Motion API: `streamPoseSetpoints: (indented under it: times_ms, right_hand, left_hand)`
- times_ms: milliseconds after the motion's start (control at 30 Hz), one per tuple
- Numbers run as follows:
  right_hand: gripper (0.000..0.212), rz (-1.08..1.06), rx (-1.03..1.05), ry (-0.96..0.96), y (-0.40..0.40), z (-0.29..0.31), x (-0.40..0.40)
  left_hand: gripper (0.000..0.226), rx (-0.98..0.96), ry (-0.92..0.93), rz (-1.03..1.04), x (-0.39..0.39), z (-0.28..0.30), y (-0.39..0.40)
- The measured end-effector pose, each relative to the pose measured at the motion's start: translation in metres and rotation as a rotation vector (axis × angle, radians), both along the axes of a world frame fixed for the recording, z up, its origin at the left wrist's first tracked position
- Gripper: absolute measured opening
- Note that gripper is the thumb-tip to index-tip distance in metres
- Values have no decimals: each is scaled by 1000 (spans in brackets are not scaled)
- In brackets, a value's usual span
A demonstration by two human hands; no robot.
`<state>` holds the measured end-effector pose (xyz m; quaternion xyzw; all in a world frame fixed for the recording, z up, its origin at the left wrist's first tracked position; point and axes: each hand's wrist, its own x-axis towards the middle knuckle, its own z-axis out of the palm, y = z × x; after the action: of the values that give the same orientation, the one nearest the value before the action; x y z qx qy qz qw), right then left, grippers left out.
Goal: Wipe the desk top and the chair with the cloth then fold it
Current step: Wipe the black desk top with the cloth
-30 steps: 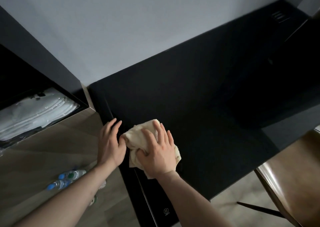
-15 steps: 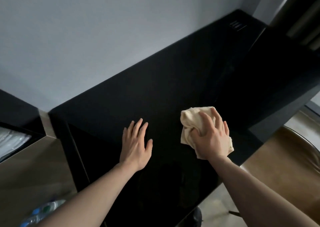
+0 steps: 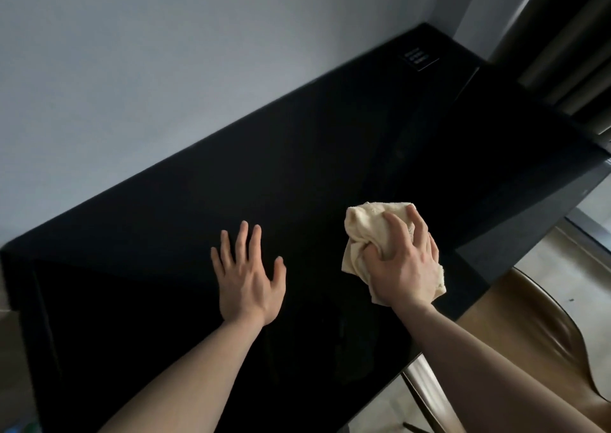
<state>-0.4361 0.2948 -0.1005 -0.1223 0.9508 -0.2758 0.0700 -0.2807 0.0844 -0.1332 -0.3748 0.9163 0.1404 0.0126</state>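
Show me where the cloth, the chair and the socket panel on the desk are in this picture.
cloth (image 3: 367,221): head view, on its bunched top fold beyond the fingers.
chair (image 3: 529,320): head view, on the brown seat at lower right.
socket panel (image 3: 419,58): head view, on its face near the desk's far corner.

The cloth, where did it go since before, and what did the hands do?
The right hand slid the cloth rightward along the desk, away from its left end toward the chair. The left hand left the desk's left edge and now lies flat beside it. The right hand kept its grip on the bunched cloth; nothing was let go.
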Motion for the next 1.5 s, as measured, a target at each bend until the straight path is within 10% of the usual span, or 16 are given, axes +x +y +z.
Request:
streamPoseSetpoints:
  times_ms: [1167,1500]
  right_hand:
    - [72,46,0,9,-13,2,-69]
    - [71,-4,4,16,8,-5,-133]
  left_hand:
    - [83,74,-15,2,-2,-5,-6]
    - [65,219,233,-233,-160,23,15]
